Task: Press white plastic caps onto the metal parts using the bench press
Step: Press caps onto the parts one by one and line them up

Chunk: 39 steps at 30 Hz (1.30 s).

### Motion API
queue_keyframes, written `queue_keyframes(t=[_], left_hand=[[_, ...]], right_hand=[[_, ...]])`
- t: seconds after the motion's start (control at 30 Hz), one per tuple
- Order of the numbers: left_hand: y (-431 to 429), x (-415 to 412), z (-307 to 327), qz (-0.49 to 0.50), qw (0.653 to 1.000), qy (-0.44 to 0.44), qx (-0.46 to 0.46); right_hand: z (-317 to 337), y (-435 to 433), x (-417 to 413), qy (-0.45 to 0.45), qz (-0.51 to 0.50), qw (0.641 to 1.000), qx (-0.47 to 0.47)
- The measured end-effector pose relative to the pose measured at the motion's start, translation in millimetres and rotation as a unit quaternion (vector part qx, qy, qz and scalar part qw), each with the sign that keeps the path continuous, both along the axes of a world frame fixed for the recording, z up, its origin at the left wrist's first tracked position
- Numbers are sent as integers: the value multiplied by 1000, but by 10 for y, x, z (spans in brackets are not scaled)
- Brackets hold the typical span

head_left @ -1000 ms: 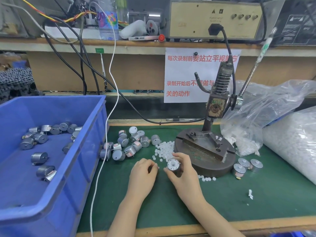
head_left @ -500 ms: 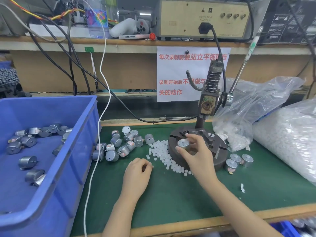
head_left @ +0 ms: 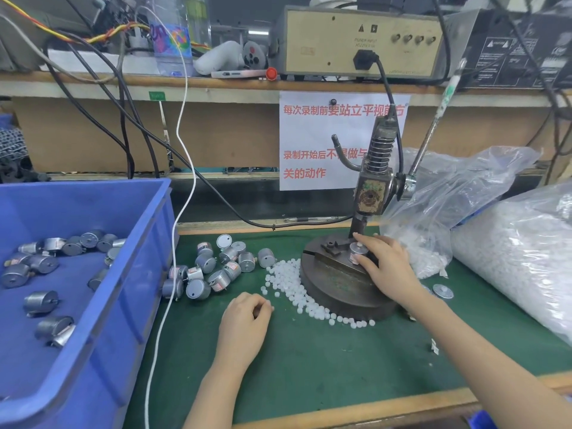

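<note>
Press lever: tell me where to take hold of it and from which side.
Probably the sleeved upper end of the lever, fingers wrapped round it from the front right. The thin rod slants up and right from the press head, so that end gives most leverage and stands free above the plastic bag; the shelf lies behind it.

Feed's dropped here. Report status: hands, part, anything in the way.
Right hand grips part on press base, below ram. Left hand curled on mat beside caps; contents hidden. Lever untouched; right fingers near ram.
</note>
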<state>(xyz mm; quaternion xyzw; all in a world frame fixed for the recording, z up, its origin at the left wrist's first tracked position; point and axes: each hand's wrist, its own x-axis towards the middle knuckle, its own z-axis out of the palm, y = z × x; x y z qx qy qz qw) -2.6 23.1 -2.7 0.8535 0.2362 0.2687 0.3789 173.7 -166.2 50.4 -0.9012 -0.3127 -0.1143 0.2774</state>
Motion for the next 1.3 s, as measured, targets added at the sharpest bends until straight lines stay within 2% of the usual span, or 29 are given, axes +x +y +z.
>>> queue_keyframes(t=[0.27,0.3,0.37,0.43,0.5,0.63,0.77,0.83,0.9,1.07,1.2,1.3], left_hand=[[6,-16,0,-7,1000,6,-8],[5,-18,-2,-9,1000,6,-11],[0,-19,0,-11,1000,9,-17],[-8,-11,4,-8,1000,11,-5],[-21,1,2,-5,999,10,40],[-59,13,-14,4,986,40,165],[-61,26,-21,-7,981,68,180],[-57,43,-39,-18,977,93,192],[-57,59,-51,-19,971,118,207],[-47,80,-80,-11,963,132,234],[-50,85,-76,-4,960,147,240],[-57,71,-71,-3,958,154,244]], right_hand=[[-51,83,3,-19,-43,999,-28],[-37,79,7,-5,-34,999,-4],[45,76,-17,47,-24,991,124],[167,62,-31,64,-51,959,271],[360,64,-19,36,-90,932,349],[901,183,85,70,-59,902,421],[1211,269,156,166,-50,832,527],[1265,265,125,188,-45,799,569],[1262,235,57,186,-27,784,591],[1073,75,-71,142,16,825,547],[1111,122,-78,142,-5,819,556],[1054,85,-71,131,4,830,542]])
